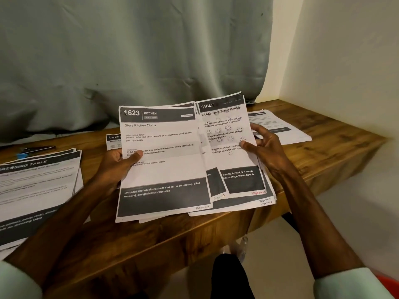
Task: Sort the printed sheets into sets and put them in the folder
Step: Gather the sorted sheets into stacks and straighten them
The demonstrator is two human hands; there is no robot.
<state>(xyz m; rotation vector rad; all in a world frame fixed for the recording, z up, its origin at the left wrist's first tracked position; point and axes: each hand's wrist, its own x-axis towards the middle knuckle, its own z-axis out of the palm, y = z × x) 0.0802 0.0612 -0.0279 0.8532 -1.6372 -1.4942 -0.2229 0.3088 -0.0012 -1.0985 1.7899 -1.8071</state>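
Over the desk's (pixel 151 244) front edge, the left hand (pixel 116 162) pinches the Kitchen Cloths sheet (pixel 162 171) and the right hand (pixel 265 145) pinches the fanned Table sheets (pixel 228 134). Best to check headings and handwritten page numbers before laying each on its pile. No folder shows.

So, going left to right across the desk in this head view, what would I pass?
left pile → left hand → Kitchen sheet → Table sheet → right hand → right pile
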